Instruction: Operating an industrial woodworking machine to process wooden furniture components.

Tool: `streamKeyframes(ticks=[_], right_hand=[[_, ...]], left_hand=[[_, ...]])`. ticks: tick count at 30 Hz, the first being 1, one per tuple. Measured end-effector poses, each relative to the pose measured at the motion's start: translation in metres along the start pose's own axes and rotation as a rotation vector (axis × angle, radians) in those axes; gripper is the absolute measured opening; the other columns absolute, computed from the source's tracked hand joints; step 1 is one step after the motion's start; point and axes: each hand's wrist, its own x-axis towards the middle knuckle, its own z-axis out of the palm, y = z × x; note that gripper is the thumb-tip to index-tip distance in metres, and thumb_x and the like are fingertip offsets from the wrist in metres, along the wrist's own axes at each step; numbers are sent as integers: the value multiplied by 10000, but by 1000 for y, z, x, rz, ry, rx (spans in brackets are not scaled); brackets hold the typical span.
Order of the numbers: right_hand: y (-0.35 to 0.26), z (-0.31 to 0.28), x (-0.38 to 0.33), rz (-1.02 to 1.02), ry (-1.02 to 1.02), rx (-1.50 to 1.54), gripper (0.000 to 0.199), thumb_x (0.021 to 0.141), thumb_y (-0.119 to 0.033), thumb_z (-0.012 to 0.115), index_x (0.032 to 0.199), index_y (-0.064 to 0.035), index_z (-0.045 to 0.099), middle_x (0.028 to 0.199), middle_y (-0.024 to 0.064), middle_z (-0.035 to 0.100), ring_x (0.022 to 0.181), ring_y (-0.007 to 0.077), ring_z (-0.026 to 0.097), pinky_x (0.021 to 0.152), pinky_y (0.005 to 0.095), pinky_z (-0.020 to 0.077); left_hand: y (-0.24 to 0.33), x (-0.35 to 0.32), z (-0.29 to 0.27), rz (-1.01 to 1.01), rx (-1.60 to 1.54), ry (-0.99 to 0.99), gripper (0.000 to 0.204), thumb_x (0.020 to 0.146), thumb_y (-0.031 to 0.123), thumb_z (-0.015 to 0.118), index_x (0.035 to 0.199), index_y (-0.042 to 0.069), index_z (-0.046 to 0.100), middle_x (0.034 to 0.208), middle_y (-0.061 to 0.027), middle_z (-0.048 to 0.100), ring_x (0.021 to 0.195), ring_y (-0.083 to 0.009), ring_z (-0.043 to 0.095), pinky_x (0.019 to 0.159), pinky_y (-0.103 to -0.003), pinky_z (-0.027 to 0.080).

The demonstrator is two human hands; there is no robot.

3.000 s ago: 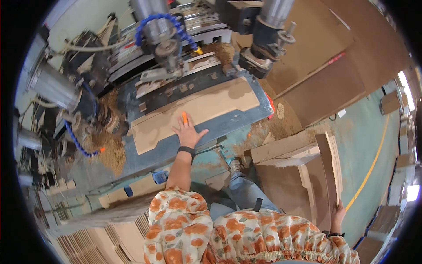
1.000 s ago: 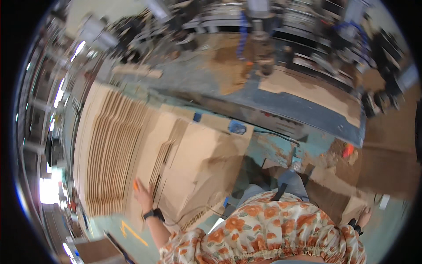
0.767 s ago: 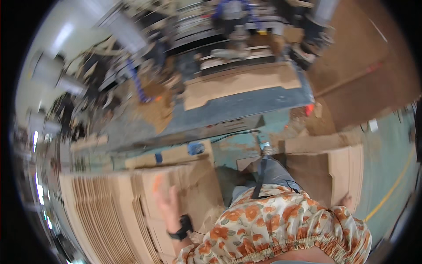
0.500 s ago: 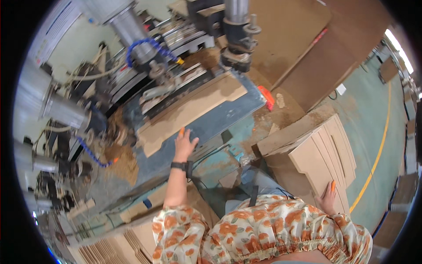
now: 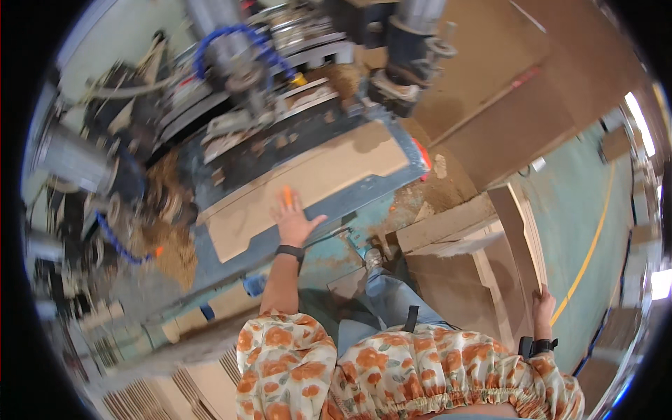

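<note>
A long tan fibreboard panel (image 5: 329,171) with a notched front edge lies on the grey machine table (image 5: 336,199). My left hand (image 5: 294,222) is over its front part, fingers spread, slightly blurred, with an orange cover on one finger. To my right, my right hand (image 5: 542,308) grips the outer edge of thin brown panels (image 5: 521,241), which are tilted up from the stack (image 5: 455,280). How many panels it holds cannot be made out.
Machine heads (image 5: 402,63) and a dark bar (image 5: 280,140) stand behind the panel. Sawdust (image 5: 175,259) lies at the left. A large brown board (image 5: 504,91) stands far right. More notched panels (image 5: 168,385) are stacked at lower left.
My left hand has moved from the panel's front edge further over it. More of that panel shows before the dark bar. My right hand has lifted panels from the stack onto their edge.
</note>
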Motion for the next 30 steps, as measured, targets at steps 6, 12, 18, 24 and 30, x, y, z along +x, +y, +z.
streamKeyframes(ticks=[6, 12, 18, 24, 30], right_hand=[[-192, -13, 127, -513, -78, 201, 301, 808, -86, 592, 1109, -94, 581, 846, 232, 619, 816, 418, 595, 667, 469, 476], [-397, 27, 199, -1134, -179, 108, 281, 809, -77, 531, 1076, -122, 607, 941, 168, 636, 798, 363, 618, 674, 443, 491], [-523, 146, 172, -1274, -5, 150, 385, 786, -47, 529, 1152, -157, 576, 977, 153, 651, 836, 335, 640, 696, 408, 523], [-576, 211, 190, -1462, 202, 341, 628, 711, -345, 719, 1271, -159, 503, 1279, 159, 500, 1207, 360, 425, 1017, 461, 358], [-632, 218, 167, -1514, 139, 308, 568, 795, -304, 653, 1322, -194, 472, 1332, 152, 466, 1238, 343, 409, 1035, 455, 346]], left_hand=[[-43, -86, 31, 256, 73, 265, 550, 791, 213, 581, 1305, 65, 454, 1356, -135, 448, 1282, -293, 390, 1057, -522, 296], [-78, -154, -72, 472, -23, 238, 396, 773, 102, 544, 1167, 70, 561, 1156, -97, 595, 1094, -272, 553, 939, -383, 453], [-94, -253, -188, 446, 12, -80, 360, 739, 100, 587, 1098, 74, 596, 1090, -98, 628, 940, -276, 621, 754, -347, 524], [-92, -335, -279, 291, 275, 36, 279, 761, 77, 581, 1038, 68, 615, 1058, -86, 613, 981, -250, 611, 831, -349, 521], [-101, -463, -321, -201, 529, 154, 278, 784, 21, 571, 1055, 49, 627, 1081, -98, 629, 985, -269, 621, 837, -360, 518]])
